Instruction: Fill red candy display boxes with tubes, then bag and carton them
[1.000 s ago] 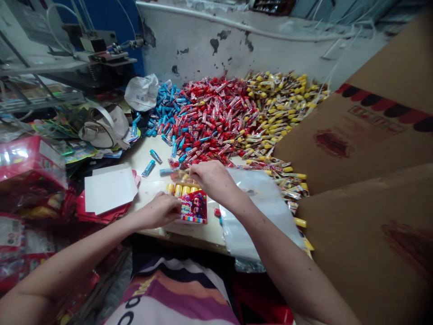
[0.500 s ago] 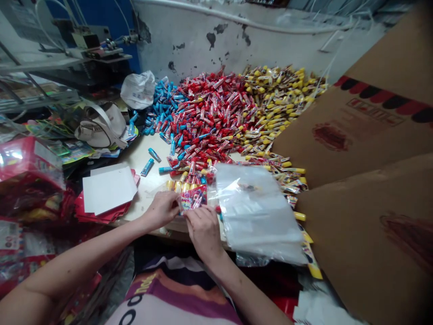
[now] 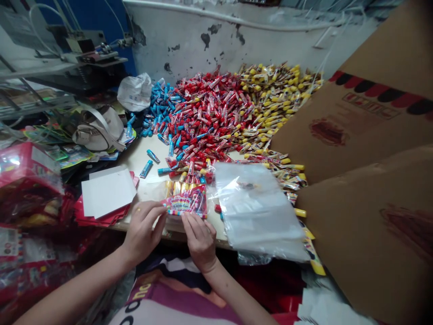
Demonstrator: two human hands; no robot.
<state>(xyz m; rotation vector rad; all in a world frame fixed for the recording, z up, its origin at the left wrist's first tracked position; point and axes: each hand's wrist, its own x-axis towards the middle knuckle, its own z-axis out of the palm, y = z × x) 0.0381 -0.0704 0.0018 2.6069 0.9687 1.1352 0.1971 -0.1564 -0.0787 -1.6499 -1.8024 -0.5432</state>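
Observation:
A bubble gum packet (image 3: 185, 201) lies at the front edge of the table, with a red printed card and a row of yellow-capped tubes inside clear plastic. My left hand (image 3: 145, 228) is closed at the card's lower left corner, its fingertips on the edge. At the packet's lower edge, right of the middle, my right hand (image 3: 200, 239) pinches with thumb and fingers. Just right of the packet is a stack of clear plastic bags (image 3: 257, 212). Parts of the thumbs are hidden behind the fingers.
Heaped tubes lie behind: blue (image 3: 162, 101), red (image 3: 213, 104) and yellow (image 3: 277, 99). White cards (image 3: 108, 192) rest on red ones at the left, near a white handbag (image 3: 98, 131). A large cardboard box (image 3: 365, 135) blocks the right side.
My left hand has slid left and down along the packet, uncovering more of its printed card. The right hand has dropped slightly to the lower edge. The view has shifted a little.

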